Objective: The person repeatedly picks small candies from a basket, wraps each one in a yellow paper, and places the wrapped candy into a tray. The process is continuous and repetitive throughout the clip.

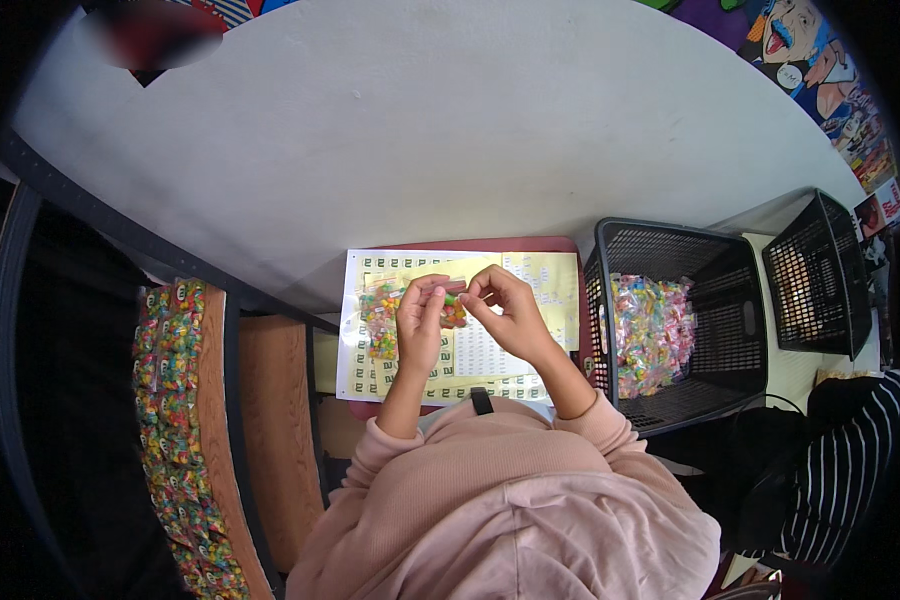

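Observation:
My left hand (421,324) grips a small clear plastic bag of colourful candy (454,315) near its top edge. At the bag's right side, the thumb and forefinger of my right hand (504,311) are pinched together by its upper edge; whether they hold the bag or a small label cannot be told. More filled candy bags (381,330) lie just left of my left hand. Under both hands are sheets of printed stickers (356,375), yellow backing paper (559,300) and a white sheet of small labels (487,356), on a dark red tabletop (540,244).
A black plastic crate (720,322) at the right holds many candy bags (649,330). Beyond it stands a smaller black basket (817,277). On the left, a wooden shelf (221,420) bears rows of filled bags (176,420). A pale wall (420,135) rises behind the table.

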The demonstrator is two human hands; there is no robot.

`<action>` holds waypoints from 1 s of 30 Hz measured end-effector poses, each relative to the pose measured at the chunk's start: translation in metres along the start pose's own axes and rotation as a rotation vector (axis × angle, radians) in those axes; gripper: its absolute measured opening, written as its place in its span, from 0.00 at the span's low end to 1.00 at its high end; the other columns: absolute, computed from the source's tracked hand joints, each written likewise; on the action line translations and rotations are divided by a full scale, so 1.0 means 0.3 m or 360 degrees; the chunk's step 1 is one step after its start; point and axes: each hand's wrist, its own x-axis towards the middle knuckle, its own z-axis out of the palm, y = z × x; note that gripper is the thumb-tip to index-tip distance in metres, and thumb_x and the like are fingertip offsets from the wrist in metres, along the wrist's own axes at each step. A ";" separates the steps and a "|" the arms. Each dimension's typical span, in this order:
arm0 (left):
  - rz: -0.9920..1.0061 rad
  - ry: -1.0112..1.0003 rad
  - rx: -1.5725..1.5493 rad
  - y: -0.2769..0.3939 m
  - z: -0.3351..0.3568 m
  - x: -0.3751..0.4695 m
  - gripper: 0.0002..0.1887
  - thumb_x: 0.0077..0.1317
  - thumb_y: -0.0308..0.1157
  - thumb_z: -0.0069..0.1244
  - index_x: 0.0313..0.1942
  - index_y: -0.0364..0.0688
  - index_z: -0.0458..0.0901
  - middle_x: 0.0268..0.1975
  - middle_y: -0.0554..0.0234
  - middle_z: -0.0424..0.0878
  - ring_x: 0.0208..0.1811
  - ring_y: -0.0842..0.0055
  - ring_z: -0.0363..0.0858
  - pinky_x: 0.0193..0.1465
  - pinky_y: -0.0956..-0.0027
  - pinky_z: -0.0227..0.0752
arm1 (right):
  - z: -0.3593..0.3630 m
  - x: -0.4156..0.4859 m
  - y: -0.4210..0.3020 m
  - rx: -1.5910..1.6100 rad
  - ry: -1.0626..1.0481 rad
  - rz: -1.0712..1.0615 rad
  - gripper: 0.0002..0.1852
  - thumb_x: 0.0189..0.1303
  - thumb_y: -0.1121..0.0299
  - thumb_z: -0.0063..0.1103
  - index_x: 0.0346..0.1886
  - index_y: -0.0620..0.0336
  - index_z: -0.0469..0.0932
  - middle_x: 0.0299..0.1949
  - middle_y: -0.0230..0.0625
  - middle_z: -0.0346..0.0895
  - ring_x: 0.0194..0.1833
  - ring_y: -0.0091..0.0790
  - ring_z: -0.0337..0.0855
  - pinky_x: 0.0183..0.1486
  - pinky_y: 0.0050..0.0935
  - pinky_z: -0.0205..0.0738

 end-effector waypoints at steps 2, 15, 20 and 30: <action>0.0085 -0.0001 0.0069 0.007 0.007 -0.004 0.10 0.66 0.29 0.38 0.44 0.34 0.71 0.41 0.54 0.78 0.37 0.80 0.78 0.32 0.79 0.77 | 0.001 0.005 -0.013 -0.0120 -0.0011 -0.0003 0.07 0.51 0.73 0.58 0.27 0.68 0.71 0.27 0.38 0.73 0.28 0.26 0.77 0.30 0.22 0.73; 0.0270 -0.0023 0.0285 0.018 0.014 -0.012 0.13 0.67 0.28 0.38 0.47 0.30 0.71 0.42 0.52 0.79 0.42 0.77 0.77 0.45 0.77 0.72 | 0.005 0.014 -0.046 -0.0215 0.0041 -0.0093 0.08 0.49 0.74 0.59 0.24 0.69 0.71 0.23 0.40 0.74 0.25 0.27 0.80 0.28 0.21 0.74; 0.0283 -0.0027 0.0271 0.009 0.014 -0.014 0.13 0.67 0.28 0.38 0.48 0.30 0.71 0.42 0.53 0.79 0.42 0.78 0.77 0.44 0.77 0.72 | 0.008 0.013 -0.053 -0.0179 0.0052 -0.0057 0.08 0.49 0.75 0.60 0.24 0.70 0.72 0.24 0.40 0.74 0.25 0.28 0.80 0.28 0.21 0.74; 0.0217 -0.0036 0.0316 0.019 0.020 -0.024 0.14 0.67 0.28 0.38 0.49 0.31 0.71 0.42 0.54 0.79 0.41 0.81 0.76 0.42 0.78 0.71 | 0.001 0.011 -0.043 -0.0258 0.0064 -0.0066 0.09 0.48 0.74 0.62 0.23 0.70 0.73 0.24 0.39 0.74 0.25 0.28 0.80 0.27 0.21 0.73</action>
